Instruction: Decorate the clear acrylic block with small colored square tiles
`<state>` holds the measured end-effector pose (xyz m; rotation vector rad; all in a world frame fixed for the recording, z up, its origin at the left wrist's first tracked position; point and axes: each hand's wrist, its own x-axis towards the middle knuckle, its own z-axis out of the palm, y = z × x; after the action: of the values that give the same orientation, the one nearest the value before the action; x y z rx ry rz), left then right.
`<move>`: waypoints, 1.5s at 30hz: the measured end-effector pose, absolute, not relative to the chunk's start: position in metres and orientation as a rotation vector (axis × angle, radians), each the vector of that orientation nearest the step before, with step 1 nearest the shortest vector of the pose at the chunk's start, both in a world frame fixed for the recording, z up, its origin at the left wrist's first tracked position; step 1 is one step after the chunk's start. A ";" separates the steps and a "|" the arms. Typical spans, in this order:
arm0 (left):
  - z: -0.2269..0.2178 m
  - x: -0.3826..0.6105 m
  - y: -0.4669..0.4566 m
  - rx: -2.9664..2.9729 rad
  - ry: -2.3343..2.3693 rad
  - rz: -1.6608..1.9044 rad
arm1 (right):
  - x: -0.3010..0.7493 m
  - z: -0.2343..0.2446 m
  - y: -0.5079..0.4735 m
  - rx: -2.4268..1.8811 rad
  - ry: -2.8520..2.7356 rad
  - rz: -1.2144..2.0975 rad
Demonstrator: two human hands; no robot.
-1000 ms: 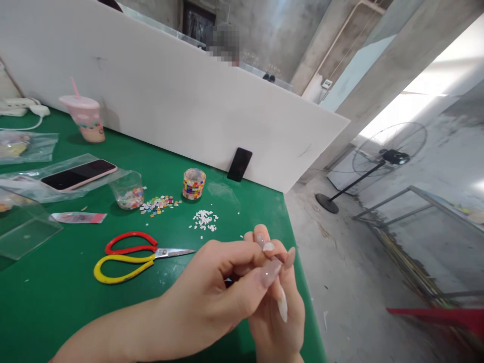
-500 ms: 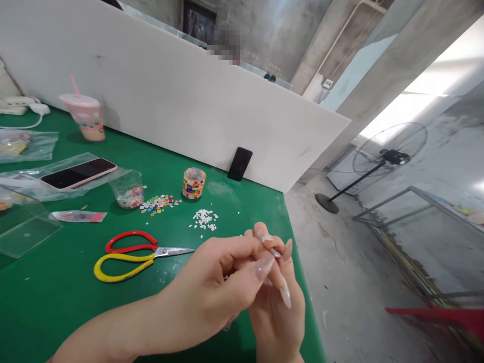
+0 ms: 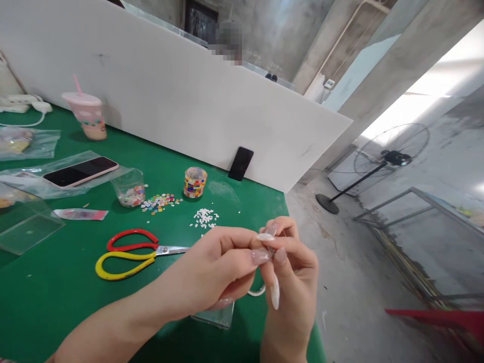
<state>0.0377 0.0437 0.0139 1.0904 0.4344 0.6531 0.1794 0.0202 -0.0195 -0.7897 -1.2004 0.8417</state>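
Note:
My left hand has thumb and index finger pinched together, with their tips meeting the fingertips of my right hand. My right hand is raised, its fingers bent and pressed in at the same spot. Something tiny and dark shows between the tips, too small to name. Below the hands lies a clear flat piece, partly covered by my left hand. A white curved rim peeks out between the hands. Scissors with one red and one yellow handle lie left of my left hand, blade tip hidden behind it.
White chips and coloured mosaic tiles lie loose beyond the scissors. Around them stand a mosaic-covered jar, a clear cup, and a dark phone against the white partition. A pink drink cup stands far left.
My right hand has turned and moved slightly right, its fingertips now bunched against those of my left hand. The clear piece and white rim below have come into view.

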 end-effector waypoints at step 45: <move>0.001 0.010 0.099 1.993 1.370 0.612 | 0.179 -0.013 0.026 -0.441 -0.564 1.514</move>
<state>0.0099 0.0990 0.0007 1.9930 1.3696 0.6117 0.1791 0.0265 -0.0129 -0.4408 -0.5640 1.5139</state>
